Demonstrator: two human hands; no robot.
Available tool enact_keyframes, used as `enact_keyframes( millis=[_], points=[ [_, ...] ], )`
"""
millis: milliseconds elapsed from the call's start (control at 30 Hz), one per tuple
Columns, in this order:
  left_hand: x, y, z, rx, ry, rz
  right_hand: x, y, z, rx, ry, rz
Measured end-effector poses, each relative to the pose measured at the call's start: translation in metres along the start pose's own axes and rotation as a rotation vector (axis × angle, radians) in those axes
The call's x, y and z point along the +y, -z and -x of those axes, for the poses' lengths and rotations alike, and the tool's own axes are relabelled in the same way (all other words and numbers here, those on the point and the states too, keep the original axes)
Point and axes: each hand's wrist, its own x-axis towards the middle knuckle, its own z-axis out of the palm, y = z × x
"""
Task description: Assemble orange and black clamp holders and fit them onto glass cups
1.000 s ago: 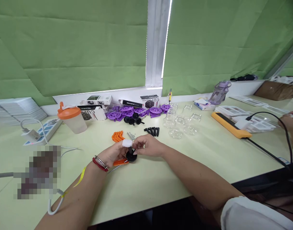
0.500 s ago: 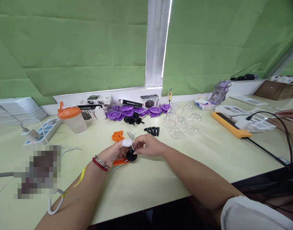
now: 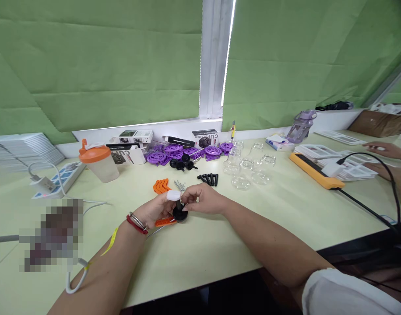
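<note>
Over the near middle of the table, my left hand [image 3: 156, 209] is closed round a black round plastic part with a stem [image 3: 180, 214]. A white wrap covers its thumb. My right hand [image 3: 200, 199] meets it from the right, its thumb and fingertips pinched together against the black part; anything small between them is hidden. Under my left hand shows an orange plastic piece [image 3: 165, 222], with a thin metal rod [image 3: 155, 232] beside it. Just beyond my hands lie orange angled pieces [image 3: 161, 186], several metal screws [image 3: 180, 185] and short black plastic pieces [image 3: 209, 179].
Farther back are black stemmed parts [image 3: 184, 163], purple wheel-like pieces [image 3: 174, 151], printed boxes [image 3: 128, 154] and clear glass jars [image 3: 241, 181]. An orange-lidded shaker [image 3: 103, 168] and power strip [image 3: 64, 177] stand left. At right are a yellow-black power strip [image 3: 315, 170] and another person's hands [image 3: 387, 149].
My two hands and the black part stay almost still. At the far right, one of the other person's hands has moved farther back over the white pieces.
</note>
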Motion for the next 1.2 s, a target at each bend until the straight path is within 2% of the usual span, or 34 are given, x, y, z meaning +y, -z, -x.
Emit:
enact_keyframes(
  millis=[333,600,767,1200],
  points=[
    [0.0016,-0.0042,0.0006,0.061,-0.027,0.04,-0.0028,0.0001,0.0003,0.013,0.02,0.013],
    [-0.0032,0.0015,-0.0017,0.075,-0.03,0.002,-0.0026,-0.0003,0.0006,0.017,0.024,0.009],
    [-0.001,-0.0002,0.0002,0.051,0.004,-0.004,-0.0009,0.0,0.0005,0.02,0.029,0.013],
    [-0.0034,0.002,-0.0022,0.052,-0.022,0.014,-0.0016,-0.0002,0.0007,0.029,0.042,0.046]
  ],
)
